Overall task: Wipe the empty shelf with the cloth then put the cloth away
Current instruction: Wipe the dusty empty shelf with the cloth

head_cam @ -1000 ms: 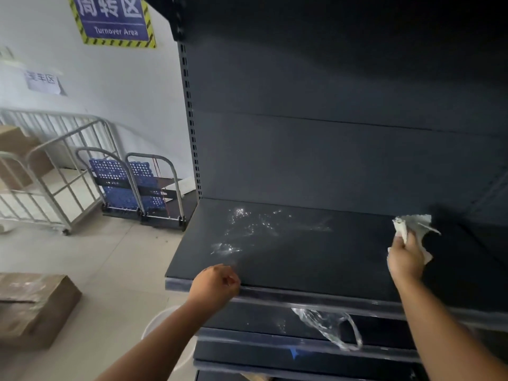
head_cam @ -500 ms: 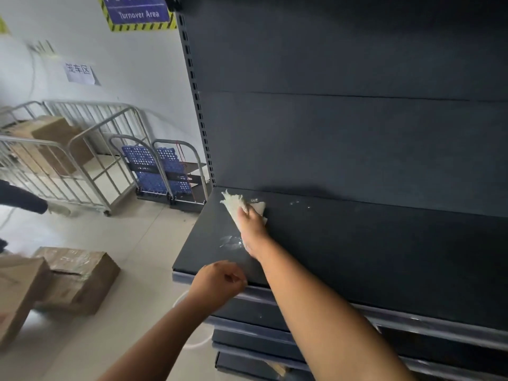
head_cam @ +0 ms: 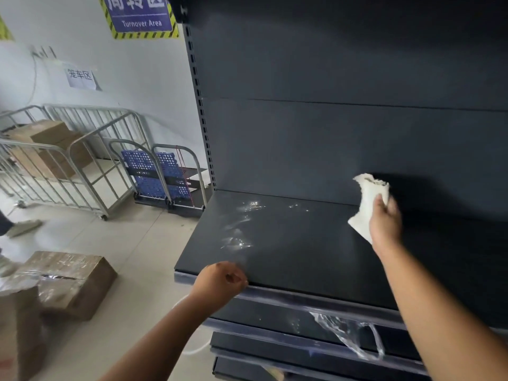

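Observation:
A dark, empty metal shelf (head_cam: pixel 302 257) fills the middle of the view, with wet smears (head_cam: pixel 237 229) shining on its left part. My right hand (head_cam: pixel 384 221) is shut on a crumpled white cloth (head_cam: pixel 368 202), held over the shelf's right half near the back panel. My left hand (head_cam: pixel 220 280) is a closed fist resting on the shelf's front edge at the left.
Lower shelves (head_cam: pixel 302 347) sit below, with a torn clear plastic strip (head_cam: pixel 351 336) hanging from the rail. Cardboard boxes (head_cam: pixel 66 281) lie on the floor at left. Metal roll cages (head_cam: pixel 68 160) and folded blue trolleys (head_cam: pixel 156 171) stand by the white wall.
My right hand has swept the cloth from the shelf's back left corner over to the right half. Wet smears show on the left again. My left fist stays on the front edge.

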{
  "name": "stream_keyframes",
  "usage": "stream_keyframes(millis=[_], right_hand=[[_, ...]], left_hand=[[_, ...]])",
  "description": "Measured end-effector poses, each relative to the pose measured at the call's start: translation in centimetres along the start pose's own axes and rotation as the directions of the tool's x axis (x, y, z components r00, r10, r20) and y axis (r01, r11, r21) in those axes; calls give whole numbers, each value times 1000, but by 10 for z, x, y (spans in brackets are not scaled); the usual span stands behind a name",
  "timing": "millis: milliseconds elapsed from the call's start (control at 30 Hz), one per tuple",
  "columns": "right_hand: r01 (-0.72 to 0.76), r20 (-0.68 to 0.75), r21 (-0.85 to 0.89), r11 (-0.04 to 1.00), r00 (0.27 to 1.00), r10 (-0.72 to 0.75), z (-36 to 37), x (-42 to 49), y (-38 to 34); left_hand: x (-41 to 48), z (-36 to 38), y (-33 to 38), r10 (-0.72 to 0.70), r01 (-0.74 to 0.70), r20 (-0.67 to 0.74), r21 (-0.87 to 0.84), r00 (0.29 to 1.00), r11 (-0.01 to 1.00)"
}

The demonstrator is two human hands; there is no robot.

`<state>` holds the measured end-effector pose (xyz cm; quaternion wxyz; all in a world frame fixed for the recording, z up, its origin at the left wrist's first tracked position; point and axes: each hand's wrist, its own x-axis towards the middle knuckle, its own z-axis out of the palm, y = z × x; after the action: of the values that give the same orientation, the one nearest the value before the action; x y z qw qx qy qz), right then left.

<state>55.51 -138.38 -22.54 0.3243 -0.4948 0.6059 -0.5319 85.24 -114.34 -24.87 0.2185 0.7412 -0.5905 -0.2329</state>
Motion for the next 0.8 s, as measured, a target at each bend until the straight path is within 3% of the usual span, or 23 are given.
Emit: stream_keyframes(millis=[100, 233, 467, 533, 600, 667, 733, 800], right_hand=[[64, 69, -353, 933, 997, -42, -14, -1, 31], [281, 296, -642, 714, 949, -108, 23, -23, 44], [523, 499, -631, 572, 839, -216, 170, -87, -5], [570, 584, -590, 573, 790, -185, 216, -105, -20], [479, 652, -493, 727, 756, -56, 260, -124, -42], [150, 706, -271, 951, 702, 91, 292, -147, -67], [-182, 685, -33, 983, 712, 155, 309, -161, -84], [-385, 610, 126, 914, 757, 234, 312, -162, -93]], left_hand=[[1, -3, -4, 57, -56, 21, -30, 998, 998], [0, -16, -20, 201, -202, 10, 35, 979, 979], [-9, -53, -86, 309, -299, -47, 154, 950, 942], [-6, -65, -99, 331, -315, -99, 148, 938, 937], [-4, -75, -110, 337, -317, -136, 148, 932, 937], [-3, -81, -116, 331, -318, -112, 119, 937, 941], [-2, -85, -119, 344, -337, -70, 101, 936, 936], [1, -87, -119, 347, -344, -12, 99, 938, 934]])
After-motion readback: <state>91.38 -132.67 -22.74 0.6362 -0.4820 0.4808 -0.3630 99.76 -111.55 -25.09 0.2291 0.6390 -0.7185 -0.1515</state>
